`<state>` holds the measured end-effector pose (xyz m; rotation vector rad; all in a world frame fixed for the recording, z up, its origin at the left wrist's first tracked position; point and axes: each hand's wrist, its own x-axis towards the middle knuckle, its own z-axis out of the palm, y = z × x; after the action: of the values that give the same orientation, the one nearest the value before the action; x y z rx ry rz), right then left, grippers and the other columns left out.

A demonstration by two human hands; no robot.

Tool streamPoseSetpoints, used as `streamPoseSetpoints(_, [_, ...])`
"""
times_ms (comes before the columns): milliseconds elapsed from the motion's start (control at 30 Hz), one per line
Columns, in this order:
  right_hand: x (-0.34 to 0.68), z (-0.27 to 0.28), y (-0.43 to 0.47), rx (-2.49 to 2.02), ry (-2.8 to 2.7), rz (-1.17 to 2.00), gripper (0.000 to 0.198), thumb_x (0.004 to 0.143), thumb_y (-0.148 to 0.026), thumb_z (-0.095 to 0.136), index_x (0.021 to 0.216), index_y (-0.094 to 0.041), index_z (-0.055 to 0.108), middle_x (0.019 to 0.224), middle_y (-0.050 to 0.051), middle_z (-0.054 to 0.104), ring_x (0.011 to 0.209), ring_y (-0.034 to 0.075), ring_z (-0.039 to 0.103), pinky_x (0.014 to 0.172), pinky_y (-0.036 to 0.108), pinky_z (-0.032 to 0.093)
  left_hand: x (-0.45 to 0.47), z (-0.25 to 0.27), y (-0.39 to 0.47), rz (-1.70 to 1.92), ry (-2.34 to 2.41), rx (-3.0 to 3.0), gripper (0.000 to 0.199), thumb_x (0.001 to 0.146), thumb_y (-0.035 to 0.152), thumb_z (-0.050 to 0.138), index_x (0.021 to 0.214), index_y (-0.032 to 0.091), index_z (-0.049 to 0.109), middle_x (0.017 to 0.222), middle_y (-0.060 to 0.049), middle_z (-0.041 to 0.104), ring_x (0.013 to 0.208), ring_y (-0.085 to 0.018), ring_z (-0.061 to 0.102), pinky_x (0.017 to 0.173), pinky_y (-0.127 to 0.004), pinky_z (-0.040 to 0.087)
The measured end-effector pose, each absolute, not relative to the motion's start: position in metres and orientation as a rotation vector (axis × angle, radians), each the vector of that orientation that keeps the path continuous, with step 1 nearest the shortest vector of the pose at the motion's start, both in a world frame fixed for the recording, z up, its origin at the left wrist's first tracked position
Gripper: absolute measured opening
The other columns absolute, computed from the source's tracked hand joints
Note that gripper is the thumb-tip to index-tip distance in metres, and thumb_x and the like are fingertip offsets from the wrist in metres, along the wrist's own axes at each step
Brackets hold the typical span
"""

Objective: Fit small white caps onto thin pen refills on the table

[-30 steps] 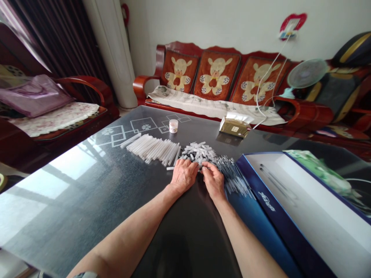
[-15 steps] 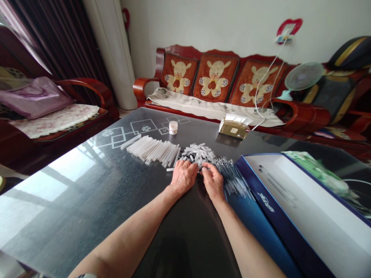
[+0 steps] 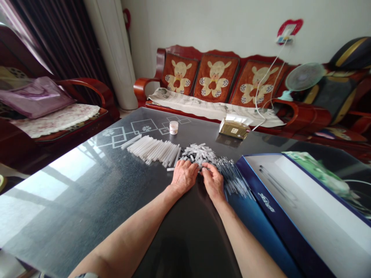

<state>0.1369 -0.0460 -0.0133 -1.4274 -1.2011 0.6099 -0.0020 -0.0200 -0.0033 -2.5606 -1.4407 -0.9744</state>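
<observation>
My left hand [image 3: 184, 175] rests at the near edge of a heap of short white and black caps [image 3: 200, 152], its fingers curled together. Close beside it on the right is my right hand [image 3: 213, 179], thumb and forefinger bent in a pinch. Both sets of fingertips nearly meet; whatever small piece they hold is too hidden to name. To the left lie many white plastic tubes [image 3: 155, 150] in a flat row. Right of my right hand, a bunch of thin clear pen refills with metal tips [image 3: 234, 179] lies against the blue box.
A long blue box [image 3: 307, 204] with a white inside holds a few thin refills. Farther back on the dark table [image 3: 110, 200] stand a small white jar [image 3: 173, 127] and a tissue pack [image 3: 234, 127]. A green plastic package [image 3: 319, 172] lies beyond the box.
Hardly anything differs. Both hands stay at the near edge of the heap in the same pose, and the view has shifted very slightly.
</observation>
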Motion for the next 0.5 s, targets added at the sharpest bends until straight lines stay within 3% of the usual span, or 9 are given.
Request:
streamPoseSetpoints(133, [0.1356,-0.0117,-0.0468,-1.447,-1.123,0.642,0.044,0.079,-0.051,0.059,0.106,-0.018,0.068,0.081,0.006,0.072,0.072,0.021,0.065,0.064,0.031,0.052,-0.0016,-0.0036,-0.0200,-0.976,-1.433,-2.559,0.032,0.098,0.037,0.039,0.098,0.023,0.068,0.079,-0.005,0.061,0.080,-0.020,0.052,0.080,-0.035,0.037])
streamPoseSetpoints(267, [0.1355,-0.0143,-0.0446,-1.458,-1.137,0.627,0.044,0.080,-0.056,0.057,0.093,-0.016,0.070,0.079,0.008,0.072,0.074,0.022,0.066,0.064,0.030,0.051,-0.0018,-0.0034,-0.0200,-0.959,-1.438,-2.562,0.032,0.098,0.036,0.039,0.098,0.023,0.068,0.079,-0.005,0.061,0.080,-0.020,0.052,0.081,-0.035,0.037])
streamPoseSetpoints(500, [0.1365,-0.0119,-0.0466,-1.424,-1.198,0.590,0.039,0.079,-0.048,0.059,0.103,-0.019,0.069,0.085,0.006,0.073,0.071,0.020,0.065,0.066,0.031,0.052,-0.0014,-0.0037,-0.0201,-0.985,-1.437,-2.557,0.032,0.098,0.036,0.040,0.098,0.023,0.069,0.078,-0.005,0.061,0.079,-0.020,0.052,0.080,-0.035,0.037])
